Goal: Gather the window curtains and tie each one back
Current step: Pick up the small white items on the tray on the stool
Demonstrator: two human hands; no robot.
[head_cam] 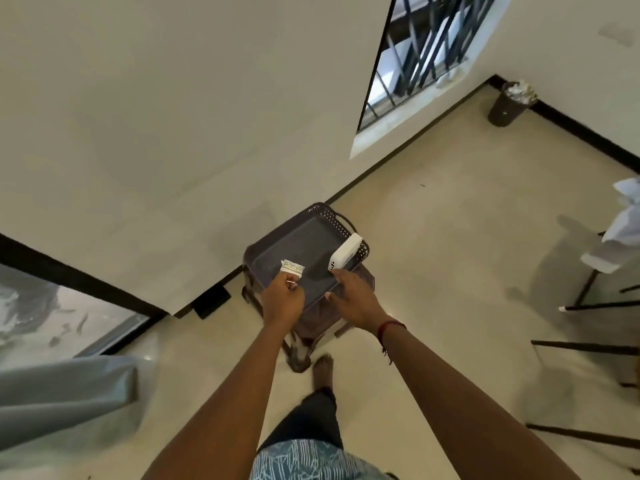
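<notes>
My left hand [282, 299] pinches a small folded white patterned band, the tieback [292, 266], over the near left corner of a dark brown plastic tray [304, 252]. My right hand [355, 296] hovers at the tray's near right edge with loosely bent fingers, holding nothing that I can see. A grey curtain [65, 400] hangs bunched at the lower left, below a window [52, 313]. A second, barred window [422, 53] shows at the upper right, with no curtain visible on it.
The tray sits on a brown plastic stool [304, 337] and holds a white device [346, 252] on its right side. A dark waste bin [507, 103] stands in the far corner. Black chair legs [588, 306] with white cloth are at the right. My foot [322, 370] stands by the stool.
</notes>
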